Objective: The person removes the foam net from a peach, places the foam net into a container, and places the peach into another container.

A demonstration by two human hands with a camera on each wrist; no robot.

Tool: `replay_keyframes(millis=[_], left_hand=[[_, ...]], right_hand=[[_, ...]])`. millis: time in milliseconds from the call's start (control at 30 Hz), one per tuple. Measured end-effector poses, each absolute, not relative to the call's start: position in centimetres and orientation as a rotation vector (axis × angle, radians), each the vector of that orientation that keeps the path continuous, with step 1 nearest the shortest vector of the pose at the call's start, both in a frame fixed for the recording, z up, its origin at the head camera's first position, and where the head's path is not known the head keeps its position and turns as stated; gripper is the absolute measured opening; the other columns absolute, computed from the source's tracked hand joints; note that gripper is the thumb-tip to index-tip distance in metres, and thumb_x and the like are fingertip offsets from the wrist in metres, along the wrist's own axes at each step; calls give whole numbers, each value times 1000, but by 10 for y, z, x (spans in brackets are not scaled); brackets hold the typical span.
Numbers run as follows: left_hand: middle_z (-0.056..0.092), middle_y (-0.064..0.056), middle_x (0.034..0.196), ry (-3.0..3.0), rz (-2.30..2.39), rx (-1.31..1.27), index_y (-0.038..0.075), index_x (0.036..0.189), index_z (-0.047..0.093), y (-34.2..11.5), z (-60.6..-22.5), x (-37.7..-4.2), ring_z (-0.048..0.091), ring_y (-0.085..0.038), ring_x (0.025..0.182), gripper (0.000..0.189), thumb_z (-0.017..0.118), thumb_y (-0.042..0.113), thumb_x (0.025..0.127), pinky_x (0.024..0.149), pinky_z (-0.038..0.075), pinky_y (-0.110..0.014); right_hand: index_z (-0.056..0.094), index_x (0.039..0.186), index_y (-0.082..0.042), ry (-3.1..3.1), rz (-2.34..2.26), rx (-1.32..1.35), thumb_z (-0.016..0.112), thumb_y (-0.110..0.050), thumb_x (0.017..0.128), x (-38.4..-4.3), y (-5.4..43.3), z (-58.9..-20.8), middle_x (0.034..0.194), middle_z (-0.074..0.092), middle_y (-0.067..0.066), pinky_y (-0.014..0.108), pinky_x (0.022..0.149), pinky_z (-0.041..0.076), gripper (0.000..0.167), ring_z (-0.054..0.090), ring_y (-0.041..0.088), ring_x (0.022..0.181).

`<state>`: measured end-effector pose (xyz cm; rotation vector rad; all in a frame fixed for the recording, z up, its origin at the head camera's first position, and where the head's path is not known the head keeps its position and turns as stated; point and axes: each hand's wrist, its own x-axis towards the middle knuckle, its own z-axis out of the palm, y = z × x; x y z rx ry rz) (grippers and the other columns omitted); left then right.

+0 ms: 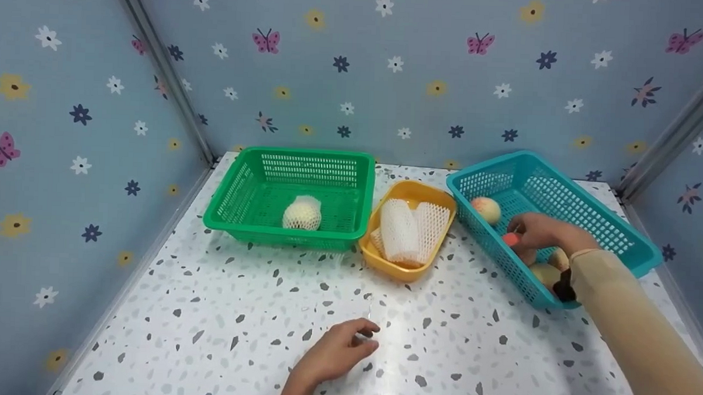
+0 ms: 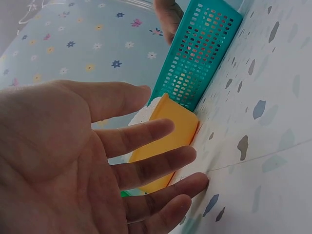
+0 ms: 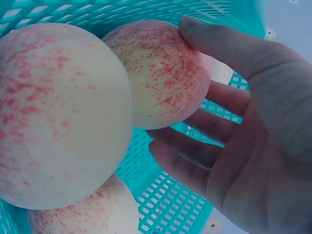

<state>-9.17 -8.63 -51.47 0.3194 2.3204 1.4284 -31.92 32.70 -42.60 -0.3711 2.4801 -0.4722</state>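
My right hand reaches into the turquoise slotted basket at the right. Thumb and fingers curl round a pale peach with red speckles, its reddest side under the thumb. A larger-looking peach lies beside it, close to the camera, and another peach shows below. One more peach sits apart at the basket's left end. My left hand hovers over the front of the table, palm turned inward and holding nothing. Its fingers are spread and loosely bent.
A yellow tray with white foam net sleeves stands between the baskets. At the left, a green basket holds one round fruit in a foam net. Flower-patterned panels enclose the speckled white table.
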Motion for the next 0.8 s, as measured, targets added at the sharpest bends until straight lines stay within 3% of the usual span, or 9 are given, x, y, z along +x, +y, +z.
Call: replay_keyframes(millis=[567,800], left_hand=[[64,-1,113,2309,1430,330,12,121,64,-87,-512,-90,60,-22,102,29,60,27,97,89,46,-45],[64,-2,113,2298,1424,329,12,121,64,-87,-512,-92,60,-21,103,28,60,27,97,89,46,-45]], right_hand=[[52,129,8,2564,-408,-508,62,-41,94,-319,322,-419,126,53,33,59,91,44,60,50,47,115],[56,126,8,2612,-415,-520,65,-33,94,-314,326,-402,124,55,31,58,89,46,52,52,46,114]])
